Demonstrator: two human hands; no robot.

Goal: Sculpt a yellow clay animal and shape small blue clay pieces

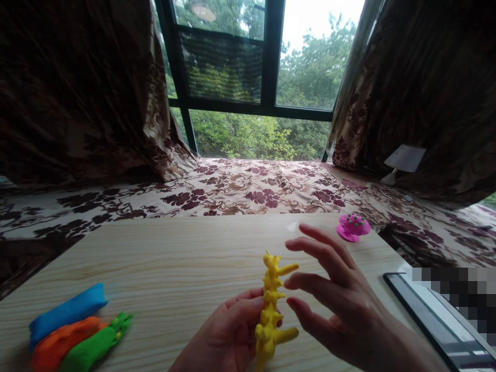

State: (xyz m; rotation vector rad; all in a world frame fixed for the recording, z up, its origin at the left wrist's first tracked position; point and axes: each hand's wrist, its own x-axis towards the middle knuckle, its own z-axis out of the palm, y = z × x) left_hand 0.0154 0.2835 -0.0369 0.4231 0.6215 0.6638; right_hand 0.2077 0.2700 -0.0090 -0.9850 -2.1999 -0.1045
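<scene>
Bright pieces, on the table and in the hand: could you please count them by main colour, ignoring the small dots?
Blue piece: 1
Orange piece: 1
Green piece: 1
Pink piece: 1
Yellow piece, in the left hand: 1
Total: 5

The yellow figure [272, 295] in the lower centre looks like bumpy, matt modelling clay, the table top [174, 253] around it appears as smooth grained wood, the curtain [89, 88] at upper left is cloth, and the tablet [434, 316] at lower right looks glossy.
</scene>
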